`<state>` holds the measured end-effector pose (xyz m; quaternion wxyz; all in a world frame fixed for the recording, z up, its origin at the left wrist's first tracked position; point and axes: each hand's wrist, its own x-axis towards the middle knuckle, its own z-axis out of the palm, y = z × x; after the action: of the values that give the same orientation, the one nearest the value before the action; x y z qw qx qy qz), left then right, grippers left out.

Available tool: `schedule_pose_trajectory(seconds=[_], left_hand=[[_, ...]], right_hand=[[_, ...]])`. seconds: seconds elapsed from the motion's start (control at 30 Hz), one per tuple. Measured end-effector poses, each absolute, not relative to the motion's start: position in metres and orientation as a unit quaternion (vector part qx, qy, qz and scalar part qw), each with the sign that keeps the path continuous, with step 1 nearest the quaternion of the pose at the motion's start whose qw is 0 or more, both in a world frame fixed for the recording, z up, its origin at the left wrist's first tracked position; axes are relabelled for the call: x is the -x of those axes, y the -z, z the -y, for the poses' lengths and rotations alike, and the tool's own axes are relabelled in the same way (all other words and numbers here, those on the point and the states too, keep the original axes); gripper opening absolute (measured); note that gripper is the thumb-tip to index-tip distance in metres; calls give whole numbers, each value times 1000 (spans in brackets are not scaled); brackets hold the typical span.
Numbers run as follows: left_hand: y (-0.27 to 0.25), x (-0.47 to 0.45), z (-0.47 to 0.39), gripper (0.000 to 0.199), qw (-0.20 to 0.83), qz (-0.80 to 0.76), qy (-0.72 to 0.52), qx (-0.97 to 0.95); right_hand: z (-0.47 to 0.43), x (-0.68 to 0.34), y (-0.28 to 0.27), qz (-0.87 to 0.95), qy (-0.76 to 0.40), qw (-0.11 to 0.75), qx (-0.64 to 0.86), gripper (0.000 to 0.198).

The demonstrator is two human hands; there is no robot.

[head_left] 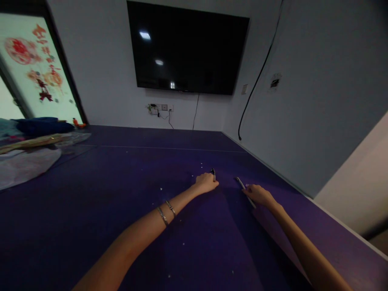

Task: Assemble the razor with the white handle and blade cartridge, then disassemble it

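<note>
My left hand, with two bracelets on the forearm, is closed in a fist low over the purple surface. From its thumb side sticks up a small dark and silver object, whose kind I cannot make out. To the right, my right hand pinches a thin pale pen-like stick with a darker end. The stick slants from far left to near right, close to the surface. Small white bits lie scattered around my left hand and arm.
Cloths and a clear plastic sheet are heaped at the far left. A large television hangs on the back wall above sockets with cords. A black cable dangles by the right wall, which borders the surface.
</note>
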<state>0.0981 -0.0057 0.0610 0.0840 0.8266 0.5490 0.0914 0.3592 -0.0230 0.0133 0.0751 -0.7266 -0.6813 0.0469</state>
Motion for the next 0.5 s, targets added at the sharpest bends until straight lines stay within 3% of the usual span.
schedule_pose_trajectory(seconds=[0.27, 0.5], left_hand=[[-50, 19, 7, 33, 64, -613, -81, -783], [-41, 53, 12, 37, 38, -642, -81, -761]], right_hand=[[14, -345, -14, 689, -44, 66, 721, 35], [21, -258, -27, 715, 3, 98, 693, 38]])
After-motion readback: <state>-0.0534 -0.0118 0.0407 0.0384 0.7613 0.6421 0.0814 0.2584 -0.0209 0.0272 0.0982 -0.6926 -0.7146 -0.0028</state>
